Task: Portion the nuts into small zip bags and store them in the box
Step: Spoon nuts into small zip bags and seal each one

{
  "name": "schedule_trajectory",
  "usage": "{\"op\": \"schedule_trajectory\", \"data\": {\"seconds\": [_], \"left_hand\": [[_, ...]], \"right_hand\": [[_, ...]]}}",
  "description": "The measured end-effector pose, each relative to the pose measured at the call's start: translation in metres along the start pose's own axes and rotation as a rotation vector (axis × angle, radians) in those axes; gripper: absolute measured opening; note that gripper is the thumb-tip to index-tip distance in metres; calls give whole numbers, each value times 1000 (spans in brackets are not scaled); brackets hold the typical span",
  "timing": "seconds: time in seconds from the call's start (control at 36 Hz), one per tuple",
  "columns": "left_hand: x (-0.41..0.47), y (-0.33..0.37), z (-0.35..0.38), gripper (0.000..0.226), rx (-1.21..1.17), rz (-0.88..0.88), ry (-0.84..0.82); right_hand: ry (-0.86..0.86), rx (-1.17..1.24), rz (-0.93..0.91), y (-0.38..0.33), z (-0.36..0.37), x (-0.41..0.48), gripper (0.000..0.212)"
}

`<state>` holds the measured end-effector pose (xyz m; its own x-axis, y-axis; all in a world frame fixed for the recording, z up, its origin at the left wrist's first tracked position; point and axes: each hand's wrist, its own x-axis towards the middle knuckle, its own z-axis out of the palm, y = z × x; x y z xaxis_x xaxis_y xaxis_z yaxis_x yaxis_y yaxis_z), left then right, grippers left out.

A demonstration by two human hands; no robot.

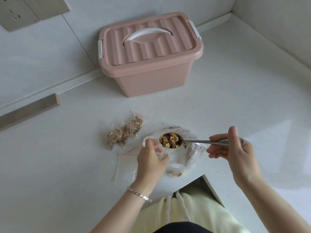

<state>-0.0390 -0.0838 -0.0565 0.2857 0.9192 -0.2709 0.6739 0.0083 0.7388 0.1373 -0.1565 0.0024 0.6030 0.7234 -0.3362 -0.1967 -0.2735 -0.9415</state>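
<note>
Head: spoon (198, 141) of nuts (170, 140) between right fingers (218, 137).

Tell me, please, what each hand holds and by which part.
Right hand: the spoon, by its handle end. Left hand: a small zip bag, at its mouth.

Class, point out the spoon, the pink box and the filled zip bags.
spoon (196, 141), head view, on its handle.
pink box (151, 81), head view, on its front wall.
filled zip bags (126, 133), head view, on the middle bag.
</note>
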Motion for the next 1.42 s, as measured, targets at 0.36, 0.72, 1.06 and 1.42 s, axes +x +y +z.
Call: {"op": "schedule_trajectory", "data": {"seconds": [0.36, 0.72, 1.06, 1.42], "left_hand": [[-4, 6, -1, 38, -30, -7, -9], [-9, 4, 0, 48, -164, 175, 101], [-12, -8, -4, 50, -194, 124, 114], [-9, -26, -23, 31, -270, 13, 221]], "right_hand": [[-137, -356, -311, -8, 20, -23, 53], [-232, -578, -648, -22, 22, -28, 58], [-179, -463, -591, -25, 16, -28, 53], [-67, -481, -43, 50, -9, 15, 37]]}}
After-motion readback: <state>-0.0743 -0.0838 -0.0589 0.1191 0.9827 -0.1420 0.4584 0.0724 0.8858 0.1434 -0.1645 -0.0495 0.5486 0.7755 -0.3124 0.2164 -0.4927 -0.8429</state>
